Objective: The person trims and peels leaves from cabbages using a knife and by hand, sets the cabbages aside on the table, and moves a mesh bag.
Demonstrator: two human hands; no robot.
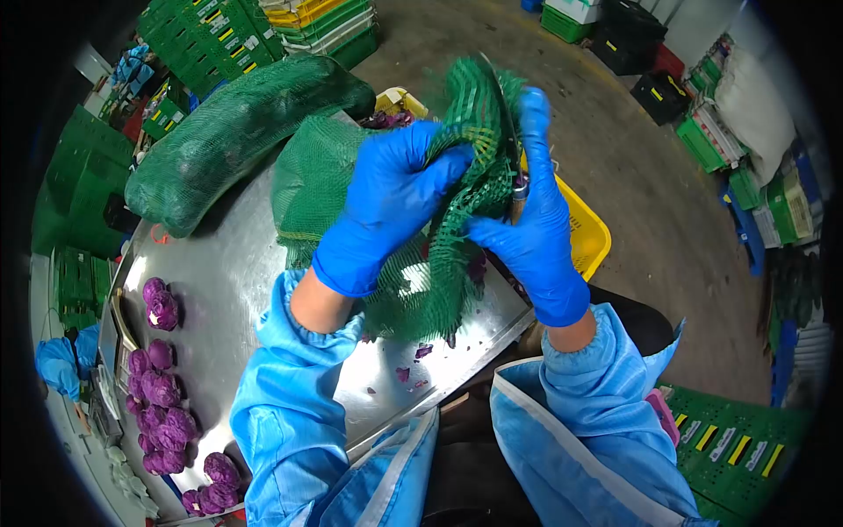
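My left hand (pixel 399 198), in a blue glove, grips a bunch of green mesh netting (pixel 316 176) that spreads over the metal table (pixel 228 272). My right hand (pixel 537 220), also gloved in blue, has its fingers stretched upward along the raised netting. Between the palm and the netting shows a knife (pixel 518 189), its handle near the right thumb and its dark blade pointing up. How firmly the right hand holds it is hard to see. Purple scraps (pixel 403 374) lie under the netting.
A long green net sack (pixel 237 136) lies across the table's far left. Purple cabbages (pixel 162 386) line the left side. Yellow crates (pixel 587 230) stand beyond the right edge. Green crates (pixel 206 39) are stacked behind. Another person (pixel 66 360) in blue is at far left.
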